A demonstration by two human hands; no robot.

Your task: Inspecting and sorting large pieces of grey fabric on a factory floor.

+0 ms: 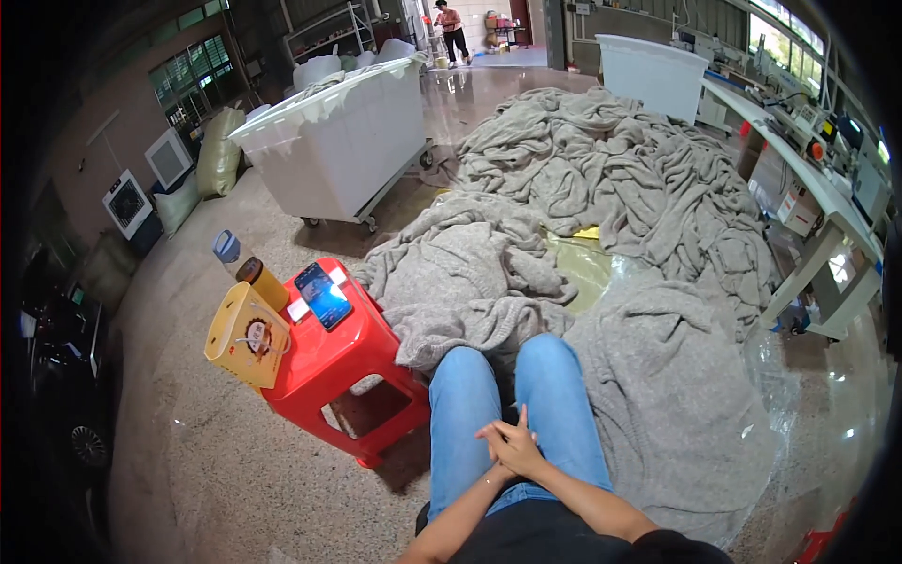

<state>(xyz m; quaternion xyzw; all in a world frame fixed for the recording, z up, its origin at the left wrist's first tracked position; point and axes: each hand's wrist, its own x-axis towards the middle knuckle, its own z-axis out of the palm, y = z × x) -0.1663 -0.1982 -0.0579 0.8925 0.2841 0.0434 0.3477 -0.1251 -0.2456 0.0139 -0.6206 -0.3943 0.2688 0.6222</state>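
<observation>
I sit with my hands together in my lap, over blue jeans (465, 399). My right hand (520, 453) lies across my left hand (495, 458), its fingers stretched out toward the left. Much of the left hand is hidden beneath it; what look like its fingers point up and away from me. Neither hand shows an object in it. Nearest to my knees, a heap of grey fleecy fabric (451, 268) spreads over the floor. On my left, a red plastic stool (329, 362) carries a phone (323, 295), a yellow paper bag (249, 334) and a bottle with brown contents (263, 282).
Behind the stool stands a large white wheeled bin (338, 141) holding cloth. A bigger fabric pile (601, 169) lies ahead, with a second white bin (650, 77) beyond. Sewing machines sit on a long worktable (799, 174) at right. Far off, a person (452, 33) stands.
</observation>
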